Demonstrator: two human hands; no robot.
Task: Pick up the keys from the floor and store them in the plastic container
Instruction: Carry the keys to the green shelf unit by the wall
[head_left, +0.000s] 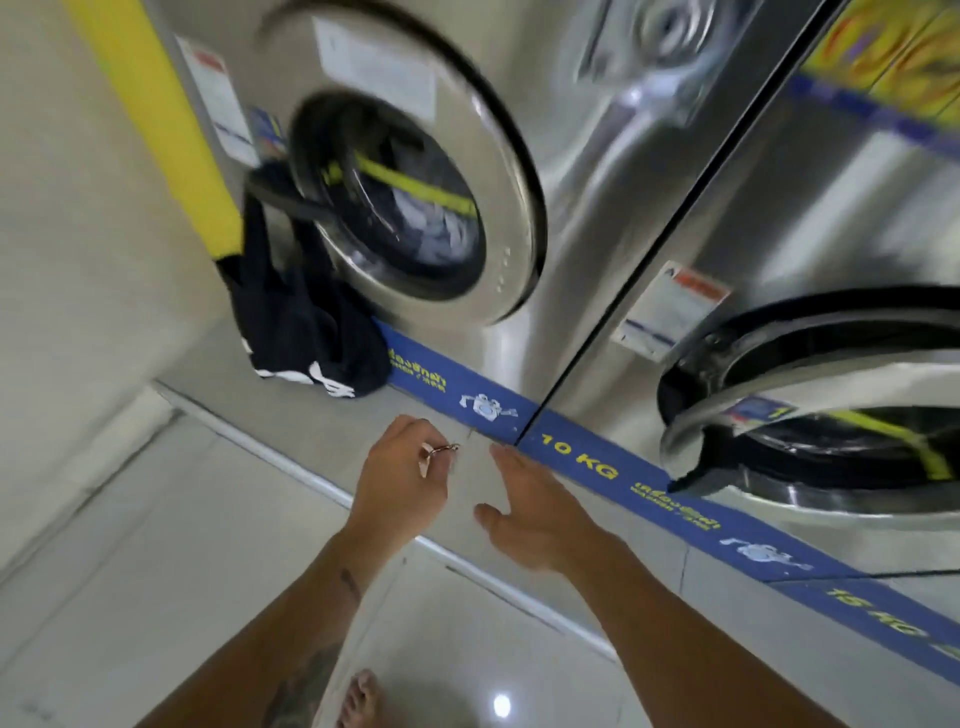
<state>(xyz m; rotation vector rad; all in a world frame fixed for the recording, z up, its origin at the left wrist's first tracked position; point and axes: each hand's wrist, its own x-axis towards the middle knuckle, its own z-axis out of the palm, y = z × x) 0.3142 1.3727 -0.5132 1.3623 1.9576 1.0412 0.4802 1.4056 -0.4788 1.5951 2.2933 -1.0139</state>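
The keys (434, 456) are a small metal bunch on a ring, and my left hand (402, 480) is closed around them just above the raised grey step in front of the washing machines. Part of the bunch pokes out between my fingers. My right hand (535, 512) hovers beside it to the right, flat with fingers spread and nothing in it. No plastic container is in view.
A steel washer (582, 182) with an open round door (415, 171) stands ahead; dark clothing (306, 317) hangs from its drum to the step. A second washer (831, 234) with an open door is at right. Glossy tiled floor (156, 545) and my bare foot (358, 699) lie below.
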